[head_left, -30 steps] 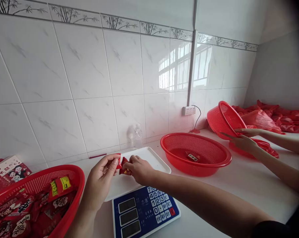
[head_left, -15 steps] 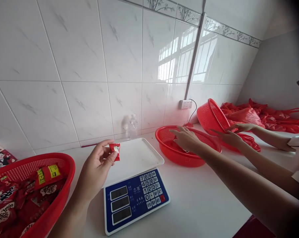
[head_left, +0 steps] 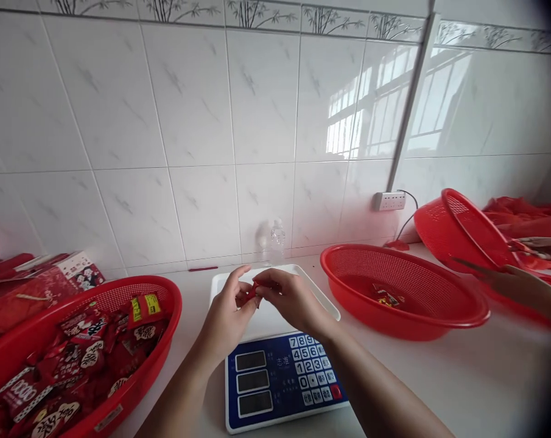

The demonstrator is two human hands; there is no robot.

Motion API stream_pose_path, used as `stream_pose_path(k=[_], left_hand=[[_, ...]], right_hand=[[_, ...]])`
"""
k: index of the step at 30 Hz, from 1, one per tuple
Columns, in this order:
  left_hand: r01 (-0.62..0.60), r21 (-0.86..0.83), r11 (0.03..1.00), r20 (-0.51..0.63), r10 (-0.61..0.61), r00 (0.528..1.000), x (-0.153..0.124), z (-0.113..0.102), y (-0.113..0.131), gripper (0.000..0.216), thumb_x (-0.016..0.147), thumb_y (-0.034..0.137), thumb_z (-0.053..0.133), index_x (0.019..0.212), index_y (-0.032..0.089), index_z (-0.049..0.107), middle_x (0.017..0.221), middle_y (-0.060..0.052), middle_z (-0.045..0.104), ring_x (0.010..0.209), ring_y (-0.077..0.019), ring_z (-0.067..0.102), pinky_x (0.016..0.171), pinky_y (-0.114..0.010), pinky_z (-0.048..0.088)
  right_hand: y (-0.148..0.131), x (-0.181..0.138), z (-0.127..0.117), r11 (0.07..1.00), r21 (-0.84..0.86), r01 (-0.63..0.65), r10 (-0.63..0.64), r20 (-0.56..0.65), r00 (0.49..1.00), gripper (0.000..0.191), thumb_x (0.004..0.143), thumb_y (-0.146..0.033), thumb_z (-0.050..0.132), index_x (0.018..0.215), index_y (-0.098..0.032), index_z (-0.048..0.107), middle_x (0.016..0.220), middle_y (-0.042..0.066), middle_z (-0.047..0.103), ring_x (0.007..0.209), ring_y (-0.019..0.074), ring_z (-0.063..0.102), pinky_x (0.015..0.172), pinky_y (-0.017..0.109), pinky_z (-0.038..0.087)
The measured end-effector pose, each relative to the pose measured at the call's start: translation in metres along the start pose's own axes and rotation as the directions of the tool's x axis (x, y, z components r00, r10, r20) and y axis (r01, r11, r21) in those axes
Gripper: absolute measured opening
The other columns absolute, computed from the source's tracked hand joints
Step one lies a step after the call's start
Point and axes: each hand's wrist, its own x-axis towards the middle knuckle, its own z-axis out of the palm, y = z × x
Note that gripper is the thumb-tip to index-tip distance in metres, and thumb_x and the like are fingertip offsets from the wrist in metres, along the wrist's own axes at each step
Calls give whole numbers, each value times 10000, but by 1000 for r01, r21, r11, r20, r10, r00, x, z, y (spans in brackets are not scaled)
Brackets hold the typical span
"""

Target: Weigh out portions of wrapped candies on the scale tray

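Note:
My left hand [head_left: 224, 310] pinches a small red wrapped packet [head_left: 252, 293] between thumb and fingers. From the other side, my right hand [head_left: 298, 299] has its fingertips closed on the same packet, most of which the fingers cover. Both hands hover over the white tray [head_left: 321, 291] of a weighing scale, whose blue keypad panel [head_left: 279, 380] faces me. To the left stands a red plastic basket [head_left: 173, 310] full of red snack packets [head_left: 69, 359]. On the right, another red basket [head_left: 405, 325] holds a few small packets [head_left: 385, 296] at its bottom.
A clear plastic bottle [head_left: 277, 236] stands by the tiled wall, near a power strip [head_left: 389, 201]. At far right, a co-worker's hand [head_left: 517, 286] is beside a tilted red basket [head_left: 462, 225]. Red bags [head_left: 526, 213] lie behind it. A printed box [head_left: 81, 267] sits at back left.
My right hand has left the right basket and joined my left hand at the packet. The view has turned left, showing more of the left basket.

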Motion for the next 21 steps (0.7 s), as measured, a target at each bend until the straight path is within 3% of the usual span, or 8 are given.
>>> stream_pose_path(k=[3,7,10,13,21], left_hand=[[2,74,997,-26,-1,1000,2,-2,-5,412,840,309,509,1242,233,455,903,-40,643,830,-165,603,749,-313,473],[2,250,968,-84,19,996,5,-2,-10,323,846,317,473,1147,226,545,916,-38,649,769,-151,590,693,-282,473],[7,316,949,-80,19,997,6,0,-11,298,848,328,457,1102,222,572,909,-32,650,744,-143,588,675,-268,477],[11,345,939,-65,12,998,6,1,-13,284,849,330,453,1075,223,588,912,-31,655,772,-147,602,669,-261,481],[4,384,923,-38,12,999,7,3,-15,271,855,293,456,1072,214,596,883,-21,653,768,-140,607,665,-251,482]], right_hand=[[18,5,1,993,110,-46,53,-55,997,93,824,-235,520,876,-187,580,749,8,664,694,147,612,647,286,470],[38,6,-9,974,-180,-134,110,-134,985,145,826,-198,493,952,-216,563,748,-15,678,664,141,590,658,284,432],[51,5,-17,891,-422,-170,154,-72,985,175,843,-160,450,917,-212,599,794,9,688,721,155,600,669,277,425],[62,4,-21,819,-562,-119,161,25,987,249,856,-130,429,979,-196,635,936,51,685,855,173,605,723,273,435],[67,1,-14,775,-631,-48,162,125,979,313,872,-111,404,1000,-158,686,1058,104,656,1024,228,558,876,330,417]])
